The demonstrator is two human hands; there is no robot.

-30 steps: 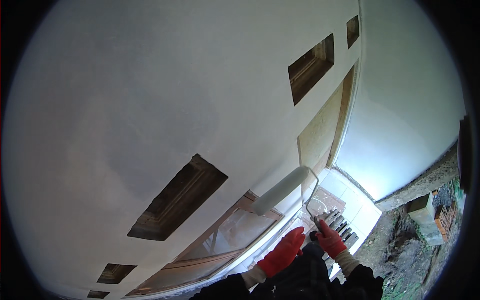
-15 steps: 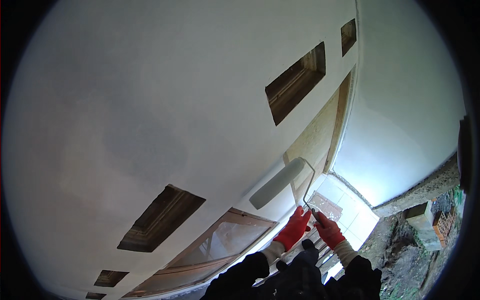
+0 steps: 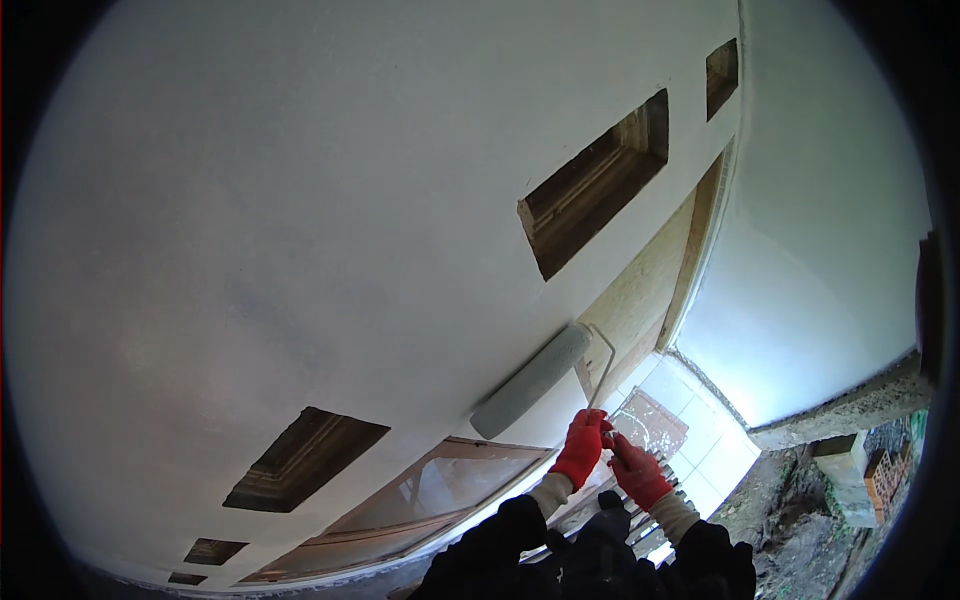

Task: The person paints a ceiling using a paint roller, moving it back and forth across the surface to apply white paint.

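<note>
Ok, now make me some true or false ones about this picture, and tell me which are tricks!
1. The left hand and right hand wear red gloves. True.
2. The paint roller is bright yellow. False: its cover looks greyish.
3. The left hand is nearer the cover than the right hand. True.
4. The big wall has no openings. False: it has several dark openings.
5. Pale cuffs show between gloves and dark sleeves. True.

dark-sleeved forearms [image 3: 490, 545] reach up from below; the red-gloved left hand [image 3: 580, 448] curls closed, slightly ahead of the curled right hand [image 3: 640, 475].
</note>
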